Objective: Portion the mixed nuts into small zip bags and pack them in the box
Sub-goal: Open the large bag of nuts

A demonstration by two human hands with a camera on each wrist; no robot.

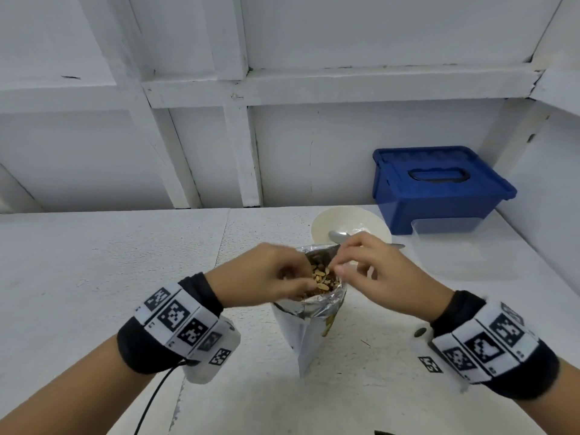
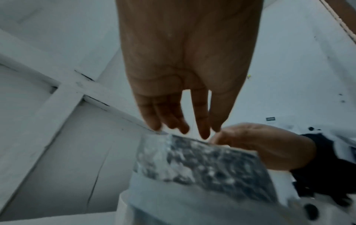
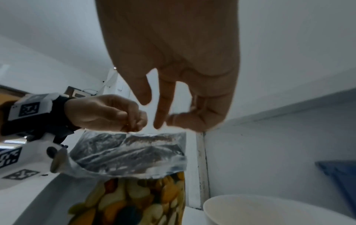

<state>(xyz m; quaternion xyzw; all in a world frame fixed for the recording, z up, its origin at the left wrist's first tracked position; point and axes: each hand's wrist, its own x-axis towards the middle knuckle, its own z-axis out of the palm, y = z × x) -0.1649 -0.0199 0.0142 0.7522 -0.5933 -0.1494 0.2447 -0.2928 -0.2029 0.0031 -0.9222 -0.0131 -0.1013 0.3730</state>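
At the foil nut pouch [image 1: 309,304], your left hand [image 1: 266,273] and right hand [image 1: 370,268] pinch its mouth apart; next, tip nuts into the bowl [image 1: 348,219].

Both hands, left hand [image 1: 270,271] and right hand [image 1: 373,265], pinch the open foil nut bag [image 1: 309,312] on the counter [image 1: 94,277]; bowl [image 1: 345,221] and blue box [image 1: 439,189] behind.

Silver pouch [image 1: 310,304], blue box [image 1: 439,189]
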